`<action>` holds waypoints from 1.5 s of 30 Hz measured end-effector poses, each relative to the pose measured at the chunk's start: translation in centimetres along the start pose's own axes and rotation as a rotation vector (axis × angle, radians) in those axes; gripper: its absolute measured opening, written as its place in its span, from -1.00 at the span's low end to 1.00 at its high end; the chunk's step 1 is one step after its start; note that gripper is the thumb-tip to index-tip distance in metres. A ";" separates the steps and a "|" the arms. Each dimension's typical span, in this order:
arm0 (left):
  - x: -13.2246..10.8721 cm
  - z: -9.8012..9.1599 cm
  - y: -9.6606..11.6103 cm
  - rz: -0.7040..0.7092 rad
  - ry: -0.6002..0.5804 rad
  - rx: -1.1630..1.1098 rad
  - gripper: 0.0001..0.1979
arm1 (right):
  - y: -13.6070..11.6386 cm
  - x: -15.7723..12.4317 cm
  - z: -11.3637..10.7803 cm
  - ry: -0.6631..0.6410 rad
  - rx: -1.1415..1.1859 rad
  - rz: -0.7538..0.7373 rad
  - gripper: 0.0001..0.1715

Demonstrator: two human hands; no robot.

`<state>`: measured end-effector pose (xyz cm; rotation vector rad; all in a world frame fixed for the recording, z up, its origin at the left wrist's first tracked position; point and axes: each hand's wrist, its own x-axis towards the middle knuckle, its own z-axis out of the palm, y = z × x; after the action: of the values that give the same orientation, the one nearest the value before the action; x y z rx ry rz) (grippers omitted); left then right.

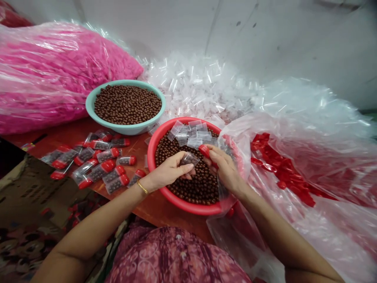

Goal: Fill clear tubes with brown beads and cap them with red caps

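Observation:
My left hand (173, 169) is closed around a clear plastic tube (190, 158), dark inside, above the red basin (151, 151). Just to its right, my right hand (221, 165) grips a red cap (205, 151) between thumb and fingers. Cap and tube are apart by a small gap. Brown chocolate-like balls (200, 192) fill the basin beneath both hands. Several empty clear tubes (194, 135) lie on top of the balls at the far side. Part of the basin's right side is hidden by a plastic bag.
Filled tubes with red caps (100, 169) lie on the red table (129, 196) at left. Behind them stands a light-blue basin (91, 112) of brown balls. A bag of pink pieces (70, 63), heaped clear tubes (200, 82) and an open bag of red caps (273, 161) surround the area.

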<state>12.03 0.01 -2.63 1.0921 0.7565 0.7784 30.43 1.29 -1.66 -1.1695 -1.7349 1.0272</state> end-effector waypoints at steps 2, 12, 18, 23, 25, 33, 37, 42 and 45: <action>0.0 0.1 -0.1 0.018 0.019 0.054 -0.76 | -0.2 -0.4 0.5 -0.032 -0.069 -0.036 -0.60; -0.4 0.2 -0.4 0.192 0.162 0.601 -0.83 | 0.3 -1.0 0.9 -0.158 -0.272 -0.165 -0.49; -0.6 0.4 -0.2 0.143 0.193 0.757 -0.85 | 0.7 -1.8 1.6 -0.155 -0.272 -0.152 -0.48; -0.6 0.6 0.1 0.086 0.150 0.892 -0.80 | -0.1 -1.9 0.6 -0.232 -0.549 -0.251 -0.42; -0.5 0.8 0.3 0.077 0.147 0.911 -0.77 | -0.5 -1.2 -0.2 -0.235 -0.627 -0.276 -0.46; -0.2 1.2 0.5 0.073 -0.049 1.055 -0.75 | 0.9 1.0 1.9 -0.050 -0.152 -0.049 -0.26; -0.7 1.1 0.2 0.141 -0.049 1.170 -0.75 | 1.3 0.7 3.5 -0.154 0.016 0.008 -0.17; -1.3 1.5 0.1 0.262 -0.028 1.250 -0.79 | -1.4 0.3 3.7 -0.318 0.063 -0.002 -0.09; -1.2 1.2 0.2 0.360 0.092 1.162 -0.78 | -3.0 0.6 3.0 -0.211 0.143 -0.007 0.00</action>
<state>12.41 -1.54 -1.89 2.2909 1.1460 0.6671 26.59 0.53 0.16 -0.9937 -1.7907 1.2868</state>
